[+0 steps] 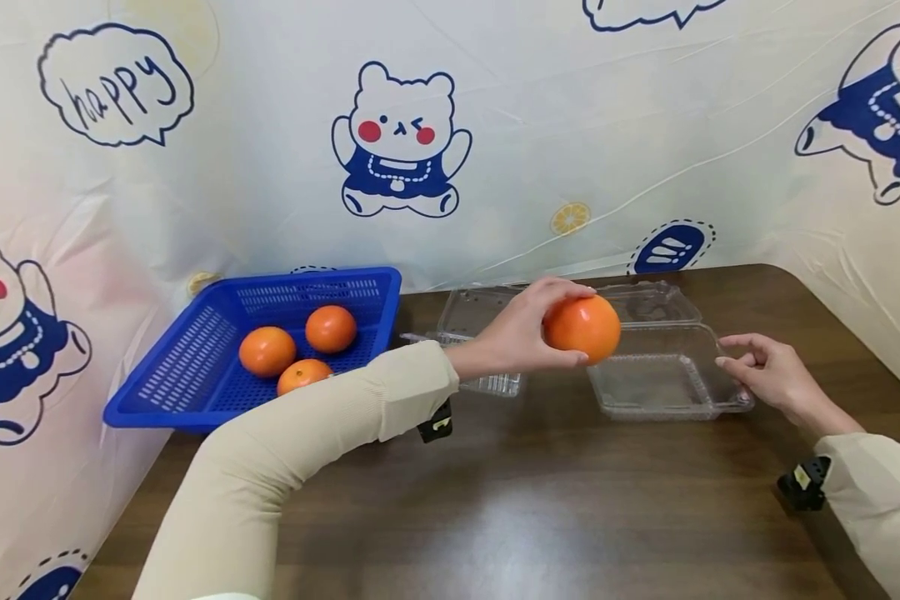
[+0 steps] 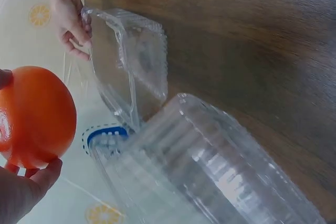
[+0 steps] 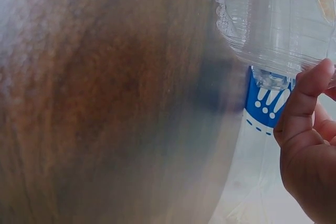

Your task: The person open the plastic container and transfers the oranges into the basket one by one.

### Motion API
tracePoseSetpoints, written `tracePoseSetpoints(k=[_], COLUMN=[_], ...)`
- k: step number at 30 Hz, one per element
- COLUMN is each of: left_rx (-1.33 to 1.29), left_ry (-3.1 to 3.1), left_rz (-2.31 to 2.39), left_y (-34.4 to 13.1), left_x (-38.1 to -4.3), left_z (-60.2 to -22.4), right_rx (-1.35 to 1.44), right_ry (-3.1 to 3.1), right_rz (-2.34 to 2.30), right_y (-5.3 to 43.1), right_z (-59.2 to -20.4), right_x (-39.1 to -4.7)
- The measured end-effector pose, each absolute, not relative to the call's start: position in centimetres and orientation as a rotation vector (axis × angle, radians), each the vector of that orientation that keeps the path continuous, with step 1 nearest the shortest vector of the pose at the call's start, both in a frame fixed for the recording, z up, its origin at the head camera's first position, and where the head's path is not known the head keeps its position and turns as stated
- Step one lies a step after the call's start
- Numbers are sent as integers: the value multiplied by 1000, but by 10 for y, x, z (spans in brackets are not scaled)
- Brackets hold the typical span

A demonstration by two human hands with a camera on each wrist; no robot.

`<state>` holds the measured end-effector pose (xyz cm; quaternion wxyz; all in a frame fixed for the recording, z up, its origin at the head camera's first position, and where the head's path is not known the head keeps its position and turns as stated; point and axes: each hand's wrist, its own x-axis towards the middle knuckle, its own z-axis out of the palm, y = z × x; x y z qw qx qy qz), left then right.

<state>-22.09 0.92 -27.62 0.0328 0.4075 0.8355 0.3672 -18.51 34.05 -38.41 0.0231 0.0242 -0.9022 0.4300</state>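
Note:
My left hand (image 1: 521, 329) grips a shiny orange (image 1: 583, 327) from its left side, thumb below and fingers over the top. The fruit is held up near the left edge of a clear plastic clamshell box (image 1: 652, 410), whose lid (image 1: 656, 302) lies folded back. At the box's right rim, my right hand (image 1: 776, 375) pinches the edge between thumb and finger; the right wrist view shows this fingertip (image 3: 321, 72) on the rim. In the left wrist view, the orange (image 2: 39, 116) hangs apart from the box (image 2: 144, 59).
A blue plastic basket (image 1: 138, 417) stands at the left with three oranges (image 1: 267, 352) in view, one partly behind the left sleeve. Another clear clamshell box (image 1: 502, 385) lies behind the left wrist. A patterned cloth (image 1: 517, 167) rises behind the wooden table (image 1: 495, 500).

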Motion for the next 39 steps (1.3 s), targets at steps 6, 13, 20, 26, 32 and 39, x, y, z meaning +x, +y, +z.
tracePoseSetpoints(k=[6,13,20,26,32,39], left_rx=[1228,1178,1102,957,805,683], left_ry=[2591,2643,2681,2807,2877,2912], left_rz=[1217,1294,1448,1407,1358,1296], left_y=[-12,-33,-59,-86,-114,-147], left_x=[-222,-230,-239,-248,-254,-259], left_z=[-272,-266,-254,-247,-244,-240], right_rx=[79,74,73,55,56,54], right_ry=[-2795,-2783,-2792,-2804,-2804,-2805], right_rz=[1333,1327,1315,1320,1325,1316], right_y=[340,340,339,340,340,339], right_z=[-386,-386,-385,-383,-383,-382], right_x=[-186,-184,-185,-185,-184,-184])
